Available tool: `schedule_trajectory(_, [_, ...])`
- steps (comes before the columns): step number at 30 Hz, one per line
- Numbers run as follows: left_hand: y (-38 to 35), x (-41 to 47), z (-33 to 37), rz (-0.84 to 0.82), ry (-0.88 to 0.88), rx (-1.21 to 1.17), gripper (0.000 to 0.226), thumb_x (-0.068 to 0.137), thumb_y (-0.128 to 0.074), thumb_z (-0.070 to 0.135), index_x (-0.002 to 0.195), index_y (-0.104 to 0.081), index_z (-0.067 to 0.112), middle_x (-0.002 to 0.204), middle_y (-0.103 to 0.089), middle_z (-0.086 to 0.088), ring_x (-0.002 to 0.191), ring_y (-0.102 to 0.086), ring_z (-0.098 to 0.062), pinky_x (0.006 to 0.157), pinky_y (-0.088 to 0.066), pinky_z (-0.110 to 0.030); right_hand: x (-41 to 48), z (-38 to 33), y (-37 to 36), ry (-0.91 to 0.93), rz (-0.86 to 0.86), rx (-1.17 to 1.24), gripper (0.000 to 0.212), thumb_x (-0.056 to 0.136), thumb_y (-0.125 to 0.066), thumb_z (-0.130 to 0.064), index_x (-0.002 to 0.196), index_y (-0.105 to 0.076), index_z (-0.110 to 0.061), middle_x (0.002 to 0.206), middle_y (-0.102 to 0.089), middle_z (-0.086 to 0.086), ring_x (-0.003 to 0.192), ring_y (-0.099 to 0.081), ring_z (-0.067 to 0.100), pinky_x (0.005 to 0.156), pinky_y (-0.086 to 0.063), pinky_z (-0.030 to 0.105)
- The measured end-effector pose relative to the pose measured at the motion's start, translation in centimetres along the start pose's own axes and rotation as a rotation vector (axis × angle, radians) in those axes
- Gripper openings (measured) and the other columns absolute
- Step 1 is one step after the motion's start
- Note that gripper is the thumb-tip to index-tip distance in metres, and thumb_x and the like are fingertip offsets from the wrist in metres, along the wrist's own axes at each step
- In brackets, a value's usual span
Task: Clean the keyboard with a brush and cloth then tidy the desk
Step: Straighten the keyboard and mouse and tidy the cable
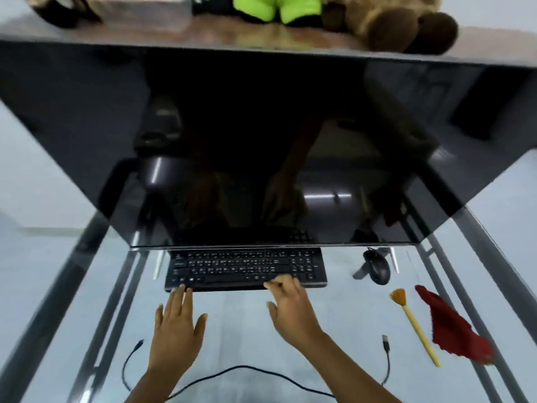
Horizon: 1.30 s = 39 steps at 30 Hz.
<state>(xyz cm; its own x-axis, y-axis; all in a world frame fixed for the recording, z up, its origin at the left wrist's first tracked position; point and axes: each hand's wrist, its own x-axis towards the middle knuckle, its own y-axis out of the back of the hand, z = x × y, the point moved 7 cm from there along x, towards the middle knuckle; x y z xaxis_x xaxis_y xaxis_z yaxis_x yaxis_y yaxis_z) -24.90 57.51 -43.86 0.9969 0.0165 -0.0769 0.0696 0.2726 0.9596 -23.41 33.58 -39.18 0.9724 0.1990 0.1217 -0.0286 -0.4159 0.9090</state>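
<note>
A black keyboard (245,268) lies on the glass desk (232,324), just under the lower edge of a big dark monitor (261,146). My left hand (175,321) is spread flat, and its fingertips reach the keyboard's front left edge. My right hand (292,306) has its fingers at the front edge near the right of the space bar; how they lie is blurred. To the right, a brush (414,324) with orange bristles and a pale yellow handle lies on the glass. A red cloth (450,327) sits beside it near the desk's right edge.
A black mouse (377,267) rests right of the keyboard. A loose black USB cable (247,370) curves across the front of the desk between my forearms. On the shelf (261,36) above the monitor sit a brown plush toy (392,21) and a lime-green item (279,7).
</note>
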Motion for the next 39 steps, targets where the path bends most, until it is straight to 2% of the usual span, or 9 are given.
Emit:
schedule_trajectory(4, [2.3, -2.1, -5.8, 0.049, 0.173, 0.066, 0.046, 0.076, -0.074, 0.010, 0.118, -0.060, -0.002, 0.115, -0.059, -0.022, 0.104, -0.055, -0.043, 0.082, -0.050, -0.056, 1.0, -4.5, -0.6, 0.108, -0.028, -0.017, 0.042, 0.078, -0.072, -0.018, 0.119, -0.064, -0.013, 0.107, -0.056, 0.003, 0.093, -0.056, 0.024, 0.083, -0.052, 0.035])
schedule_trajectory(10, [2.6, -4.6, -9.0, -0.025, 0.261, 0.070, 0.024, 0.072, -0.059, -0.014, 0.087, -0.055, 0.003, 0.081, -0.053, -0.016, 0.072, -0.053, -0.034, 0.053, -0.042, -0.041, 1.9, -8.2, -0.6, 0.190, -0.062, -0.011, 0.042, 0.089, -0.058, -0.016, 0.130, -0.056, -0.012, 0.118, -0.052, 0.005, 0.105, -0.050, 0.025, 0.094, -0.044, 0.038])
schedule_trajectory(14, [4.7, -3.6, -7.9, 0.043, 0.296, -0.166, 0.023, 0.087, -0.046, -0.008, 0.104, -0.054, 0.005, 0.096, -0.053, -0.013, 0.077, -0.052, -0.024, 0.064, -0.046, -0.036, 1.9, -10.2, -0.1, 0.195, -0.101, 0.050, 0.043, 0.091, -0.055, -0.018, 0.133, -0.053, -0.014, 0.121, -0.048, 0.003, 0.110, -0.046, 0.023, 0.100, -0.039, 0.036])
schedule_trajectory(20, [14.5, 1.9, 2.6, 0.207, 0.014, -0.541, 0.024, 0.096, -0.048, 0.009, 0.118, -0.057, 0.013, 0.106, -0.057, -0.007, 0.083, -0.058, -0.015, 0.070, -0.041, -0.023, 4.4, -13.9, 3.9, -0.012, -0.275, 0.473, 0.047, 0.094, -0.055, -0.026, 0.139, -0.043, -0.019, 0.133, -0.048, 0.001, 0.123, -0.047, 0.016, 0.105, -0.039, 0.032])
schedule_trajectory(25, [22.5, 3.6, 9.4, 0.276, -0.082, -0.616, 0.024, 0.096, -0.051, 0.016, 0.119, -0.058, 0.021, 0.105, -0.057, 0.002, 0.089, -0.056, -0.007, 0.069, -0.037, -0.008, 5.1, -17.2, 9.4, -0.061, -0.421, 0.948, 0.022, 0.090, -0.051, -0.005, 0.111, -0.056, -0.010, 0.095, -0.069, 0.013, 0.089, -0.068, 0.026, 0.089, -0.055, 0.043])
schedule_trajectory(29, [28.1, 1.9, 14.9, 0.437, -0.458, -0.474, 0.020, 0.095, -0.054, 0.021, 0.113, -0.063, 0.020, 0.110, -0.055, 0.008, 0.104, -0.053, -0.008, 0.091, -0.043, -0.023, 5.3, -16.5, 16.1, -0.038, -0.224, 0.815, 0.021, 0.090, -0.039, -0.002, 0.097, -0.058, -0.009, 0.073, -0.061, 0.004, 0.062, -0.054, 0.012, 0.060, -0.049, 0.030])
schedule_trajectory(31, [29.4, 0.7, 17.6, 0.353, -0.629, -0.479, 0.020, 0.099, -0.047, 0.027, 0.108, -0.065, 0.021, 0.104, -0.061, 0.011, 0.099, -0.057, -0.003, 0.089, -0.046, -0.026, 5.2, -15.4, 19.5, -0.022, -0.136, 0.787, 0.020, 0.089, -0.040, -0.006, 0.085, -0.059, -0.010, 0.064, -0.057, -0.002, 0.058, -0.048, 0.010, 0.056, -0.041, 0.031])
schedule_trajectory(35, [30.3, -0.7, 21.0, 0.204, -0.695, -0.269, 0.041, 0.101, -0.021, 0.049, 0.085, -0.055, 0.031, 0.074, -0.060, 0.014, 0.072, -0.056, -0.002, 0.087, -0.044, -0.036, 3.7, -13.3, 25.5, 0.048, -0.105, 0.659, 0.027, 0.087, -0.047, -0.010, 0.061, -0.051, -0.016, 0.059, -0.048, 0.002, 0.058, -0.039, 0.019, 0.058, -0.034, 0.037])
schedule_trajectory(39, [32.1, -1.9, 23.0, 0.132, -0.669, -0.289, 0.053, 0.094, -0.020, 0.064, 0.075, -0.054, 0.028, 0.068, -0.059, 0.010, 0.066, -0.056, -0.004, 0.074, -0.047, -0.032, 1.6, -12.5, 29.6, 0.190, -0.140, 0.679, 0.024, 0.096, -0.052, -0.017, 0.075, -0.059, -0.009, 0.060, -0.047, -0.005, 0.058, -0.041, 0.012, 0.056, -0.036, 0.027])
